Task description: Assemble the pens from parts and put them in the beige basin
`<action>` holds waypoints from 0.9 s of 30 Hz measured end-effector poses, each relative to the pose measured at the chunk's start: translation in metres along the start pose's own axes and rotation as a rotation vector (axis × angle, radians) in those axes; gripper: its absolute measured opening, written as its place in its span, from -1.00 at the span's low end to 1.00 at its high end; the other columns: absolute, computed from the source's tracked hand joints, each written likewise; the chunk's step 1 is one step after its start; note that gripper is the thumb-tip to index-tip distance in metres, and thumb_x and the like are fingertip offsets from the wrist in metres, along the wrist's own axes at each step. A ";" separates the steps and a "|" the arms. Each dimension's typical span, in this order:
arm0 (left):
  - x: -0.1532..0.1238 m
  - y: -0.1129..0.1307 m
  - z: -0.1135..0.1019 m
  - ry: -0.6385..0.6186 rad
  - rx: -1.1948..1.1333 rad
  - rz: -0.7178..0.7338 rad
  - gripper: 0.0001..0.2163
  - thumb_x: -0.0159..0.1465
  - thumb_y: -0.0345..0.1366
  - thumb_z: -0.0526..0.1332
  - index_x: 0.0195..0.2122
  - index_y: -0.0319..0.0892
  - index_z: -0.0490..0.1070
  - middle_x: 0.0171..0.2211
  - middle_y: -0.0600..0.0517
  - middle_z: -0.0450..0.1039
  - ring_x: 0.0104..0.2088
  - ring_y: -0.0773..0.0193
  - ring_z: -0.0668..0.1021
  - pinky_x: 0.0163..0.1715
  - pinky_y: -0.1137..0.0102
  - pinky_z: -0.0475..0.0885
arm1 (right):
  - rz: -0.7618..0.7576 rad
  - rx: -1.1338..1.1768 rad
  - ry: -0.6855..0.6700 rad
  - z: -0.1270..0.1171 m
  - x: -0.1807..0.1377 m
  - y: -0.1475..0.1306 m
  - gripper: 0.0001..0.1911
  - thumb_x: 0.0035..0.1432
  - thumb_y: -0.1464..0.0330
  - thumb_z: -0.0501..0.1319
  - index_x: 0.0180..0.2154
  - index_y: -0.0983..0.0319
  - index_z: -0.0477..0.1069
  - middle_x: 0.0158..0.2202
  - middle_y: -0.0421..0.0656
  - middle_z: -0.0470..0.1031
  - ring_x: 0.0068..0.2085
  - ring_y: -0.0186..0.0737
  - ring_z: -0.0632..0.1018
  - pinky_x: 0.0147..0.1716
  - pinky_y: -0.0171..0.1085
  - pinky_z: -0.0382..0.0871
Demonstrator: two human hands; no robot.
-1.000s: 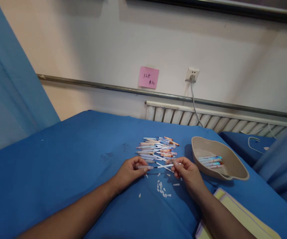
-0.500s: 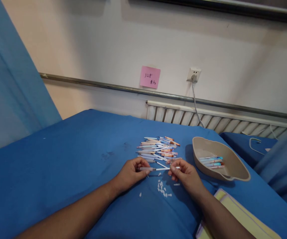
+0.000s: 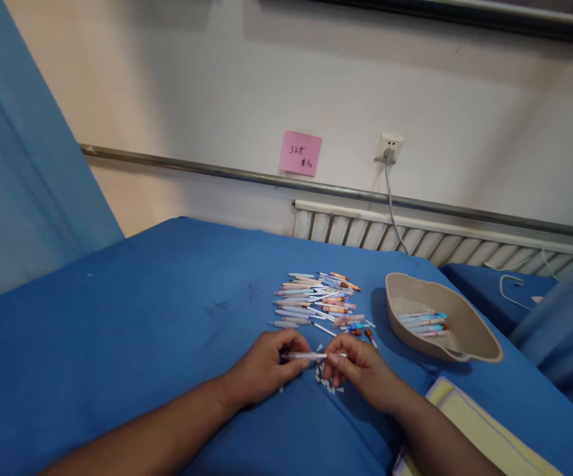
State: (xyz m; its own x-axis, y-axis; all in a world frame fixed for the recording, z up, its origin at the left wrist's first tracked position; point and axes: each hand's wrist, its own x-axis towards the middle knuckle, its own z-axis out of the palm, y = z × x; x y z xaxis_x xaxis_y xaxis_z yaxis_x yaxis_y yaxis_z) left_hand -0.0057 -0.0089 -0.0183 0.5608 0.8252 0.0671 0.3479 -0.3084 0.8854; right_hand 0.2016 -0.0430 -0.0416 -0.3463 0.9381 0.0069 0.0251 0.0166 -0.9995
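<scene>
My left hand [image 3: 269,365] is closed around a pale pen barrel [image 3: 304,356] that lies level, its dark tip to the left. At the barrel's right end, my right hand [image 3: 363,370] pinches a thin white pen refill [image 3: 343,356], most of which is now within or hidden by the barrel. Just beyond both hands lies a pile of pen barrels and loose parts [image 3: 294,303], with white refills, orange-brown and blue pieces on its right. Small white caps [image 3: 335,390] are scattered below my right fingers, partly covered by them.
A beige basin [image 3: 470,324] holding several finished-looking pens [image 3: 423,322] stands to the right. A yellow folded cloth or pad [image 3: 475,423] lies at the lower right, under my right forearm. Blue cloth [image 3: 142,317] covers the table; a radiator [image 3: 356,231] and wall stand behind.
Both hands have moved slightly nearer to me and closer together. The long exposed stretch of white refill between them has gone into the barrel, leaving only a short end visible.
</scene>
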 end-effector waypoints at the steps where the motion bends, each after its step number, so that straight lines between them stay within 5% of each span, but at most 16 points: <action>1: 0.000 0.000 0.000 -0.001 0.001 0.002 -0.90 0.12 -0.29 0.22 -0.38 -0.20 0.44 -0.49 0.09 0.43 -0.44 0.31 0.41 -0.43 0.47 0.29 | 0.001 -0.005 -0.011 0.000 -0.001 0.000 -0.76 0.16 0.16 0.16 -0.34 0.21 0.32 -0.46 -0.20 0.52 -0.52 -0.37 0.42 -0.47 -0.35 0.27; 17: -0.002 0.004 0.001 -0.016 0.017 -0.005 -0.88 0.15 -0.28 0.22 -0.38 -0.23 0.45 -0.50 0.11 0.43 -0.47 0.36 0.42 -0.45 0.51 0.29 | -0.011 -0.071 -0.059 0.010 -0.002 -0.003 -0.72 0.24 0.14 0.05 -0.31 0.23 0.25 -0.50 -0.21 0.47 -0.55 -0.38 0.42 -0.52 -0.37 0.27; 27: -0.008 0.011 0.000 -0.291 0.148 0.117 -0.84 0.26 -0.27 0.11 -0.28 -0.17 0.46 -0.40 0.09 0.46 -0.42 0.36 0.43 -0.41 0.52 0.26 | 0.013 -0.038 -0.065 0.013 -0.003 -0.004 -0.71 0.24 0.14 0.05 -0.17 0.23 0.20 -0.57 -0.29 0.42 -0.63 -0.41 0.37 -0.60 -0.41 0.21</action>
State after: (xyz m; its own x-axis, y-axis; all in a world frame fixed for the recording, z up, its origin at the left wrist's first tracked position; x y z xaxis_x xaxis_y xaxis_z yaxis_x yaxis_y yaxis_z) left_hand -0.0063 -0.0194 -0.0089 0.7866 0.6173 0.0119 0.3613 -0.4759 0.8019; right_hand 0.1902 -0.0508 -0.0378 -0.4060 0.9138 -0.0096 0.0651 0.0184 -0.9977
